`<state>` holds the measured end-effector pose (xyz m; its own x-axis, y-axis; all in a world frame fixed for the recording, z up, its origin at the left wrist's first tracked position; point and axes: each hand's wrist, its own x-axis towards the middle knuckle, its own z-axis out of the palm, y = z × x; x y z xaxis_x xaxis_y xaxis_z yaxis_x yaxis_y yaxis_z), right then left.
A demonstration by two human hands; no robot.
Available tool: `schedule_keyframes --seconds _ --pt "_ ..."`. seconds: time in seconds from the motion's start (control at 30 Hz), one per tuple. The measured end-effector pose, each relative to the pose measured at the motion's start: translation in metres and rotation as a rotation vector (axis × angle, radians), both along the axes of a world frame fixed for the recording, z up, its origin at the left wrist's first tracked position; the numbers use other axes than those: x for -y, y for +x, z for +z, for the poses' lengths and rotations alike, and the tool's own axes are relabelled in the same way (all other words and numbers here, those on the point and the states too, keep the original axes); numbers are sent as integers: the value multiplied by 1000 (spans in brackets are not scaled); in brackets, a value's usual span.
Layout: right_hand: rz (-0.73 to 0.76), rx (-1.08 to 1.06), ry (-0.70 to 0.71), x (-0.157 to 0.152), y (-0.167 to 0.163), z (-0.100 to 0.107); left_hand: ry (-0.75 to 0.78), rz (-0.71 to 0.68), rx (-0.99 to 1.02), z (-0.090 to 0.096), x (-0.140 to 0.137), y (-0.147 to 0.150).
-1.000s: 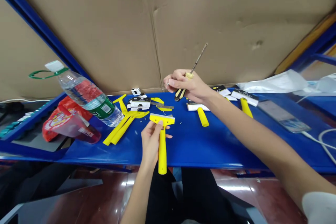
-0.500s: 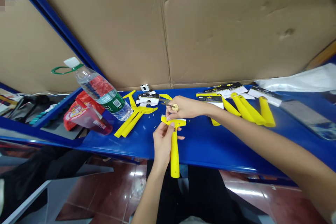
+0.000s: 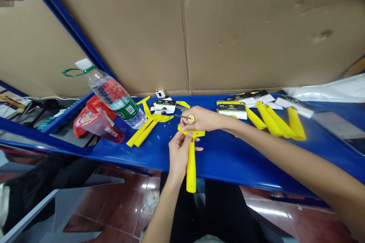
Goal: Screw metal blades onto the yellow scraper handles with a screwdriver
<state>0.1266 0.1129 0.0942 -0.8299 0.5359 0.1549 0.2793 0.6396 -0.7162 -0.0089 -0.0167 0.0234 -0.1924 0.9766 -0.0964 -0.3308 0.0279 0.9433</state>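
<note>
A yellow T-shaped scraper hangs over the front edge of the blue table, its handle pointing toward me. My left hand is closed around the scraper just below its head, the thumb on the front. Above it, my right hand has its fingertips at the top edge of the head. Tucked in that same hand is a screwdriver, its thin metal shaft pointing left and the round handle end toward me. Left of the hands lie several yellow scraper handles and small screws. How the right fingertips meet the head is partly hidden.
Carded packets and several yellow scrapers lie on the right of the blue table. A water bottle and a red cup stand left. Behind rises a cardboard panel. A phone-like slab is far right.
The view has shifted slightly, so the table things appear a little further right. Both hands keep their hold on the scraper and screwdriver, with only a slight shift of the right fingers.
</note>
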Motion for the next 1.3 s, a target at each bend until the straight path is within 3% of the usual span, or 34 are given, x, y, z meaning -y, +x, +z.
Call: schedule_keyframes --seconds 0.1,0.23,0.33,0.47,0.67,0.9,1.1,1.3 --pt "-42 17 7 -3 -1 -4 9 -8 -2 -1 0 0" --pt "-23 -40 -186 -9 -1 -11 12 -14 -3 -1 1 2" --pt "-95 -124 -260 -16 4 -10 14 17 18 1 2 0" --pt "-177 -30 -112 -27 17 -4 25 128 20 4 4 -16" --pt "79 263 1 -29 18 -21 1 363 18 5 9 -49" --pt "42 302 70 -23 0 -44 59 339 1 1 7 -48" --pt "42 245 37 -16 6 -21 51 284 -19 -1 8 -50" --pt "-54 -96 -154 -2 7 4 61 256 -34 -2 6 -48"
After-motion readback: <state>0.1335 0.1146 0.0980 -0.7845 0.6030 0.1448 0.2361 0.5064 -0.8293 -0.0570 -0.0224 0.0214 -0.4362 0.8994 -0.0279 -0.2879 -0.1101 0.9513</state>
